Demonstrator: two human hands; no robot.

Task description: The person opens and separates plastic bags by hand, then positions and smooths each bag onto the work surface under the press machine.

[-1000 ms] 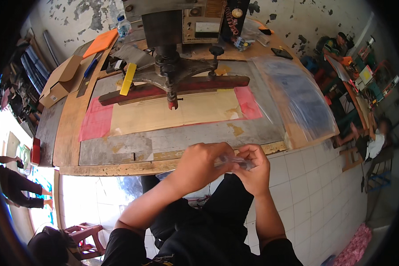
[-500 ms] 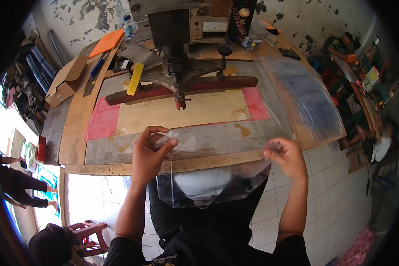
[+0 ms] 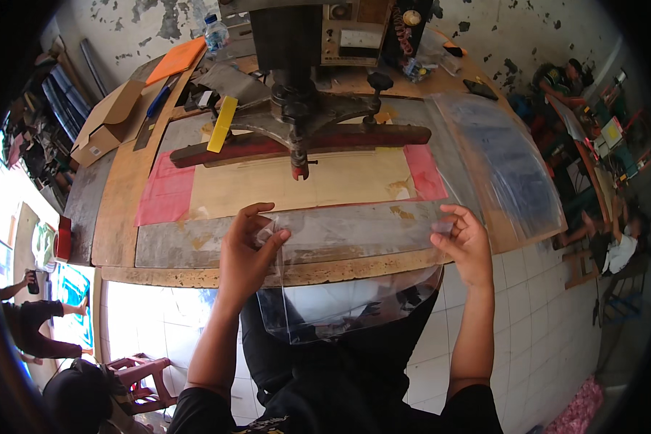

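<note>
A clear plastic sheet (image 3: 354,307), folded like a pouch, is stretched between my two hands over the table's front edge. Its lower part hangs above my lap. My left hand (image 3: 247,253) pinches its left edge between thumb and fingers. At the opposite edge, my right hand (image 3: 466,244) grips the plastic with thumb and fingers. Beyond them stands a press machine with a long red-edged bar (image 3: 362,139) above a pale yellow sheet (image 3: 296,189). Pink strips (image 3: 163,189) flank that sheet on the grey work plate (image 3: 184,237).
Stacked clear plastic sheets (image 3: 499,155) lie on the table's right side. To the left are a cardboard box (image 3: 105,130), a blue-handled cutter (image 3: 159,100) and an orange folder (image 3: 176,59). A red stool (image 3: 141,372) stands on the floor at lower left. Other people sit at the right.
My right hand has risen slightly and its fingers have opened out a little, still on the plastic. The sheet's upper edge now spans more evenly between my hands. My left hand has hardly moved.
</note>
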